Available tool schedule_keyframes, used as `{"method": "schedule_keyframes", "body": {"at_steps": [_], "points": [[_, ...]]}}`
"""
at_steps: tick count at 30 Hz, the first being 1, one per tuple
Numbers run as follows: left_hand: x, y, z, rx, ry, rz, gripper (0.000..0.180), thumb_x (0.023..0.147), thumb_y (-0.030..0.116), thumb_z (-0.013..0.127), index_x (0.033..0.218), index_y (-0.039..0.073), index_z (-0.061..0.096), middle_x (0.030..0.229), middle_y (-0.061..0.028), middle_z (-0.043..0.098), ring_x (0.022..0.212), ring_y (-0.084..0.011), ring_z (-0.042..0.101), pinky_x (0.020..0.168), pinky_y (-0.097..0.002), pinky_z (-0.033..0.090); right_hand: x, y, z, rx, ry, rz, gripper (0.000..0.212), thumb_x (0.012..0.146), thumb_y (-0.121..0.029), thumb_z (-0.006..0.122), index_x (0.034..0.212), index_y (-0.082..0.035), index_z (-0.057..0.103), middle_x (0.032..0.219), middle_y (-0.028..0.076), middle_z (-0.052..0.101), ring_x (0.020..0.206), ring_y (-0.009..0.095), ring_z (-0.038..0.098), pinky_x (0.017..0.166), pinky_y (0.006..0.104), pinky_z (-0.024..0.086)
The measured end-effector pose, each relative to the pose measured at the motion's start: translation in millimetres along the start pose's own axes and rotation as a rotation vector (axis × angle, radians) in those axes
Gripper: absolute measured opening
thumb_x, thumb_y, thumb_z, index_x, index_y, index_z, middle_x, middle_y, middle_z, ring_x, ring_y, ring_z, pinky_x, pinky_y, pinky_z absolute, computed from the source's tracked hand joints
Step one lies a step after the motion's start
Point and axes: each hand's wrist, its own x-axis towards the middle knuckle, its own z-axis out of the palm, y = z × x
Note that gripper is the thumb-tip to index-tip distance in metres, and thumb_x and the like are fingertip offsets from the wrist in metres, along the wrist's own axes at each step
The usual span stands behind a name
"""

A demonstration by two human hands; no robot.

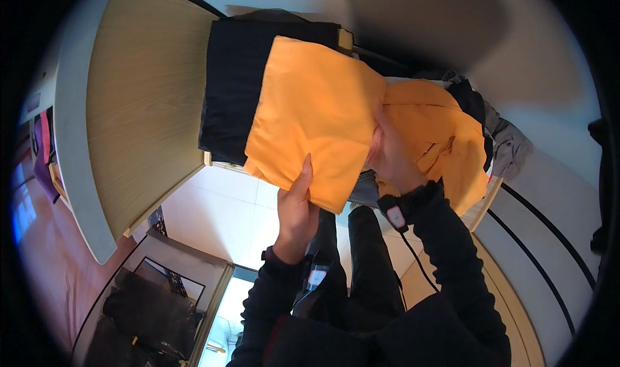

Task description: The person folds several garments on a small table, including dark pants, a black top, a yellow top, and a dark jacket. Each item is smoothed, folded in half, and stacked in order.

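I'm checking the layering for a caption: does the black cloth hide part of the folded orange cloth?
No, the folded orange cloth is in front, hiding part of the black cloth.

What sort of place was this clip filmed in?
Likely a home's bedroom or dressing area: a folded orange cloth, a folded black cloth beside a wooden panel, and loose clothes heaped to the right.

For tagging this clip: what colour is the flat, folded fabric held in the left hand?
The flat, folded fabric is plain orange, best seen in the head view.
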Motion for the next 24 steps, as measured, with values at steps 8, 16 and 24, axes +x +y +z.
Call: {"method": "schedule_keyframes", "body": {"at_steps": [8,16,24], "points": [[-28,52,-17,0.019,-0.092,-0.094,0.051,0.101,0.020,0.048,0.145,0.000,0.030,0.145,-0.0135,0.042,0.129,-0.0246,0.048,0.107,-0.0394,0.041,6,-5,43,-0.030,0.041,-0.138,0.047,0.100,-0.032,0.052,0.138,-0.006,0.042,0.131,0.009,0.054,0.123,0.020,0.052,0.103,0.0365,0.044],[-45,141,-19,0.019,-0.164,0.202,0.047,0.099,0.007,0.049,0.143,-0.002,0.033,0.144,-0.0151,0.042,0.130,-0.0267,0.047,0.107,-0.0395,0.042,15,-25,179,-0.083,-0.326,-0.213,0.044,0.103,-0.037,0.042,0.135,-0.007,0.045,0.128,0.008,0.057,0.117,0.018,0.056,0.098,0.0329,0.048],[43,72,-59,0.026,-0.194,0.223,0.037,0.099,0.014,0.052,0.134,0.002,0.047,0.130,-0.0064,0.055,0.115,-0.0187,0.057,0.093,-0.0359,0.052,93,-23,154,-0.272,-0.146,-0.163,0.052,0.102,-0.044,0.040,0.142,-0.011,0.037,0.138,0.007,0.050,0.122,0.021,0.054,0.101,0.0349,0.046]]}}
